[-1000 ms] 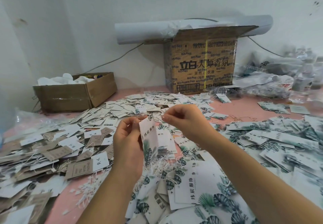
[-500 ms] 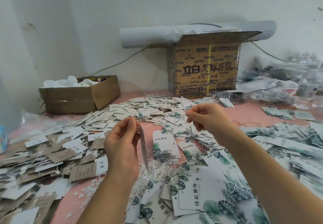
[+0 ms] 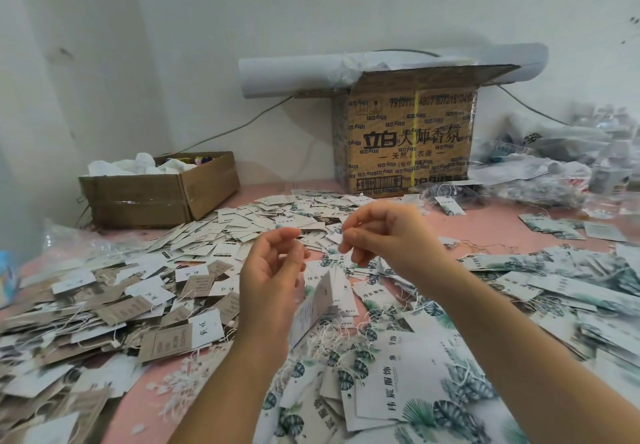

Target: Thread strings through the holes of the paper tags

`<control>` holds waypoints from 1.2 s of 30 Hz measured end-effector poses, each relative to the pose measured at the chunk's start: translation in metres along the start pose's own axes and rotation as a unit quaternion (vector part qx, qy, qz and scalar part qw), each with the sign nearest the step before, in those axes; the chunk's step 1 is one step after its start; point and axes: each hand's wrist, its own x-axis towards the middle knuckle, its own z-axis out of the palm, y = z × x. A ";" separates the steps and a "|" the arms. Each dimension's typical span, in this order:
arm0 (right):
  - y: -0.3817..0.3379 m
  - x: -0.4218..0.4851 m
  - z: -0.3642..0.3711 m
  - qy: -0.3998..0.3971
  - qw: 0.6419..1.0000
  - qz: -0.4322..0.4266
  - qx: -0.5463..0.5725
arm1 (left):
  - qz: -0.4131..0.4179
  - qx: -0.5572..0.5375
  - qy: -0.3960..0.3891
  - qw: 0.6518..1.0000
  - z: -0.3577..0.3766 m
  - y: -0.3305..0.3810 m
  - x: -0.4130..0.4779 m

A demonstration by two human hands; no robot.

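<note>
While the tag (image 3: 313, 305) dangles just below the left hand (image 3: 273, 270), that hand and the right hand (image 3: 384, 235) beside it each pinch shut, apparently on a string too fine to see. Draw the ends apart gently so the tag doesn't tear.

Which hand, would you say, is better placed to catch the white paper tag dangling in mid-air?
Left, most likely. The left hand is right beside the blurred white paper tag, which hangs at its palm side. The right hand is higher and farther away from it.
</note>
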 end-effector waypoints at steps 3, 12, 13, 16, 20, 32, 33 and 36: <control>-0.002 -0.003 0.009 -0.039 0.998 -0.022 -0.033 | 0.022 0.036 -0.032 0.999 0.005 0.002 -0.004; -0.002 -0.003 0.009 -0.087 0.996 -0.018 -0.012 | 0.048 0.047 -0.060 0.996 0.009 0.005 -0.008; -0.002 -0.003 0.009 -0.089 0.996 -0.018 -0.013 | 0.050 0.046 -0.058 0.996 0.008 0.005 -0.008; -0.003 -0.003 0.009 -0.088 0.996 -0.024 -0.014 | 0.052 0.043 -0.057 0.996 0.008 0.006 -0.008; -0.005 -0.004 0.009 -0.087 0.995 -0.037 -0.032 | 0.052 0.042 -0.056 0.996 0.008 0.005 -0.008; -0.009 -0.005 0.010 -0.067 0.987 -0.061 -0.132 | 0.078 0.097 -0.065 0.990 0.007 0.002 -0.008; -0.009 -0.005 0.010 -0.067 0.987 -0.059 -0.132 | 0.085 0.107 -0.064 0.989 0.007 0.003 -0.008; -0.011 -0.007 0.011 -0.066 0.989 -0.050 -0.124 | 0.107 0.132 -0.057 0.984 0.007 0.004 -0.010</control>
